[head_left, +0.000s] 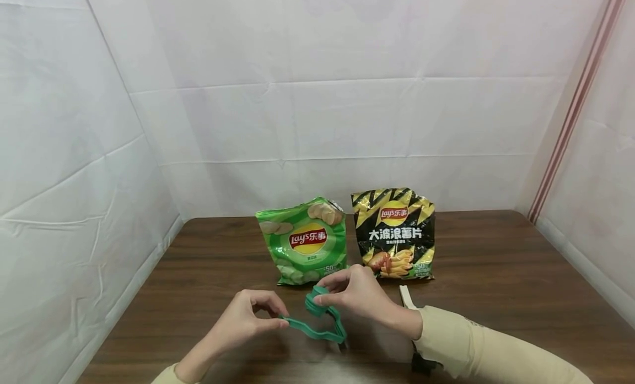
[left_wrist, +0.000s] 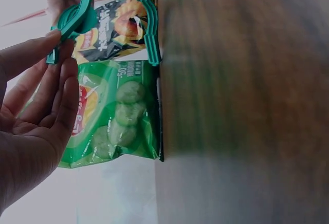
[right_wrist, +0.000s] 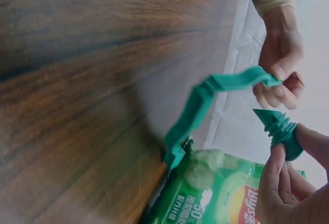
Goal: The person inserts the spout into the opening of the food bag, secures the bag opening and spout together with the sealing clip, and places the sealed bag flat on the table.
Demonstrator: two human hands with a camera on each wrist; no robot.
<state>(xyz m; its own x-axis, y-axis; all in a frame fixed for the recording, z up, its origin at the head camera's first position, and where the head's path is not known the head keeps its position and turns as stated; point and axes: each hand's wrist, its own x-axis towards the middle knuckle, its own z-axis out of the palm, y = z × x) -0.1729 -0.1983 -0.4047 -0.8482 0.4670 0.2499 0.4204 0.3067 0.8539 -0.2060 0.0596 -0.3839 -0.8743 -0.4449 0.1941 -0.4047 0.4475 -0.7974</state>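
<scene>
The left hand (head_left: 243, 318), low in the head frame and left of centre, pinches 1 end of a green clip (right_wrist: 196, 110) between thumb and fingertips; in the left wrist view its other fingers curl loosely. The clip is a wavy strip, bent at an angle, reaching rightward from that pinch to the lower centre of the head frame; whether its far end touches the table (head_left: 208, 257) I cannot tell. The right hand (head_left: 364, 296), just right of centre there, has thumb and fingers closed on a ridged green piece (right_wrist: 292, 147), its pointed end clear of the fingers and apart from the clip. The step in hand appears to be handling these 2 parts close together; the next move probably calls for steady pinches and a careful angle between them. Outward, a green chip bag (head_left: 310, 243) stands mid-frame above the hands, with a black-and-yellow chip bag (head_left: 397, 227) just beside it on the right. Pale cloth (head_left: 347, 114) fills the upper frame.
</scene>
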